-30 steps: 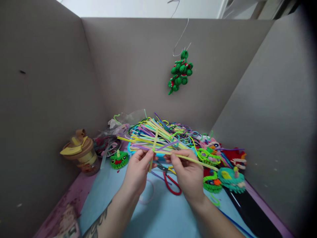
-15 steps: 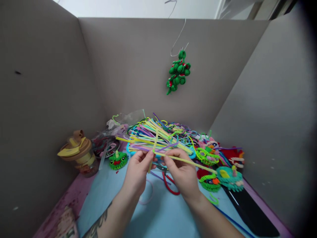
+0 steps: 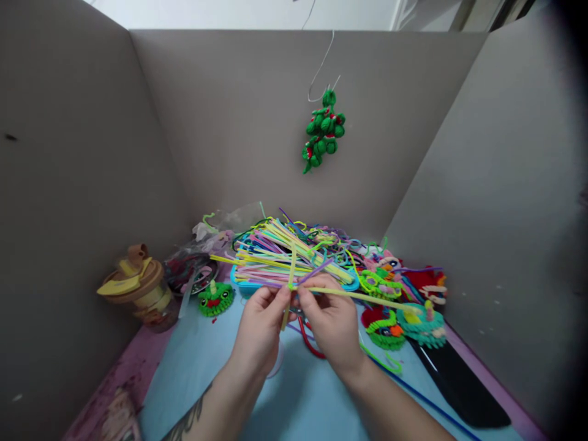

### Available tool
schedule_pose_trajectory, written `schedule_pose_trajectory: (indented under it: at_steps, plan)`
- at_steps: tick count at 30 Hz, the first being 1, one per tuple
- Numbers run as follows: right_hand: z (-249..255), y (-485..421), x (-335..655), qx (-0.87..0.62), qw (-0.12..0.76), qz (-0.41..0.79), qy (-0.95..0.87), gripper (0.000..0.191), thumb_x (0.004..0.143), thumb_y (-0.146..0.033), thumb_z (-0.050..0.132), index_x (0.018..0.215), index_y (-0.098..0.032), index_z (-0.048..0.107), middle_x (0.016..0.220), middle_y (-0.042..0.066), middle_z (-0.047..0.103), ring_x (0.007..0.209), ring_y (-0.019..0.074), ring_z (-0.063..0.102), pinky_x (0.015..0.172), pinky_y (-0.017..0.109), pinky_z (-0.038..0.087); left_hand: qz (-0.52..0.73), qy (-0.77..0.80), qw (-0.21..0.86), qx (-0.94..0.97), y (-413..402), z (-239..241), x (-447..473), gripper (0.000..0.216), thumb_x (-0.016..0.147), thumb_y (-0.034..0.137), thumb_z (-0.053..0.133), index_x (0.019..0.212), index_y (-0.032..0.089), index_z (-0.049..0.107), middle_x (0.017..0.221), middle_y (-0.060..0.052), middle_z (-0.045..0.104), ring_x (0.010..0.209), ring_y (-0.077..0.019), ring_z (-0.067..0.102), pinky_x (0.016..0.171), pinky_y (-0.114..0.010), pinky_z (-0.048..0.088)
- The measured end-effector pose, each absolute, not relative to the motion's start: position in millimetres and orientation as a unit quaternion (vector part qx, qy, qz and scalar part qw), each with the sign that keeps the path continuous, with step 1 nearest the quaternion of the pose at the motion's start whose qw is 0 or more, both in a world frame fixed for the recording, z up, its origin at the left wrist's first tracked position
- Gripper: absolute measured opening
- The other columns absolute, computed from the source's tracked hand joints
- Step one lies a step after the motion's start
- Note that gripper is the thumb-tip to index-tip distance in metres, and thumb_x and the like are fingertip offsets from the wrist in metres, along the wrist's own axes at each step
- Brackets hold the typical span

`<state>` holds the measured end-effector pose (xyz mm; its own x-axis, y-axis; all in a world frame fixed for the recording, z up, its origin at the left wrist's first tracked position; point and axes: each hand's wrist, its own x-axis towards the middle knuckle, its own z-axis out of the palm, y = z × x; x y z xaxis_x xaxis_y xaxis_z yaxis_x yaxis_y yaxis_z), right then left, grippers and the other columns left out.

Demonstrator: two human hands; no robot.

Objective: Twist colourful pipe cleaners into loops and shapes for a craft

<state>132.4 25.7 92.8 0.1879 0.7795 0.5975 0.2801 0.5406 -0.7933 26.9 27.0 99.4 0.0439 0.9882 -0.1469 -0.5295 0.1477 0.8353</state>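
Observation:
My left hand (image 3: pixel 265 321) pinches yellow pipe cleaners where they cross, with one strand standing up above the fingertips and a short end poking out below. My right hand (image 3: pixel 328 318) is closed on a long pale yellow pipe cleaner (image 3: pixel 362 296) that stretches out to the right. A purple strand (image 3: pixel 316 270) rises at a slant by the crossing. Both sets of fingertips nearly meet there, over the blue table mat (image 3: pixel 303 404). Beneath the hands lie red-handled scissors (image 3: pixel 309 343), partly hidden.
Behind the hands, a blue tray (image 3: pixel 243 285) holds many coloured pipe cleaners. Fuzzy green (image 3: pixel 215 299) and teal (image 3: pixel 421 324) figures sit at either side. A lidded cup (image 3: pixel 142 285) stands left, a black flat object (image 3: pixel 463 386) lies right. A green ornament (image 3: pixel 324 130) hangs from a wire.
The view has shifted slightly. My right hand has come closer to my left at the crossing, and the long yellow pipe cleaner lies a little flatter.

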Motion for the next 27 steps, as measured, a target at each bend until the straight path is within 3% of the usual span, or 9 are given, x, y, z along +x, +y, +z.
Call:
schedule_pose_trajectory:
  at_steps: [12, 19, 27]
  plan:
    - [85.8, 24.1, 126.2, -0.421, 0.659, 0.358, -0.511, 0.009, 0.079, -0.025, 0.060, 0.073, -0.018, 0.060, 0.068, 0.000, 0.060, 0.062, 0.0133, 0.059, 0.057, 0.024, 0.051, 0.596, 0.374, 0.629, 0.330, 27.5, 93.9, 25.9, 0.023, 0.063, 0.033, 0.076, 0.066, 0.013, 0.065, 0.062, -0.001, 0.064, 0.054, -0.0093, 0.056, 0.050, -0.020, 0.043]
    - [85.7, 22.3, 122.7, -0.420, 0.675, 0.342, -0.501, 0.011, 0.077, -0.026, 0.061, 0.070, -0.018, 0.059, 0.066, 0.000, 0.060, 0.056, 0.0119, 0.057, 0.053, 0.023, 0.049, 0.596, 0.429, 0.533, 0.419, 28.0, 91.2, 21.2, 0.021, 0.066, 0.033, 0.072, 0.064, 0.014, 0.066, 0.057, -0.001, 0.064, 0.050, -0.0105, 0.055, 0.049, -0.021, 0.042]
    - [84.3, 22.3, 120.6, -0.411, 0.674, 0.375, -0.485, 0.013, 0.077, -0.027, 0.062, 0.069, -0.018, 0.059, 0.062, -0.002, 0.059, 0.054, 0.0115, 0.056, 0.052, 0.022, 0.047, 0.590, 0.446, 0.510, 0.439, 25.5, 100.5, 20.9, 0.017, 0.066, 0.030, 0.071, 0.061, 0.014, 0.067, 0.054, -0.002, 0.064, 0.048, -0.0111, 0.054, 0.047, -0.021, 0.042]
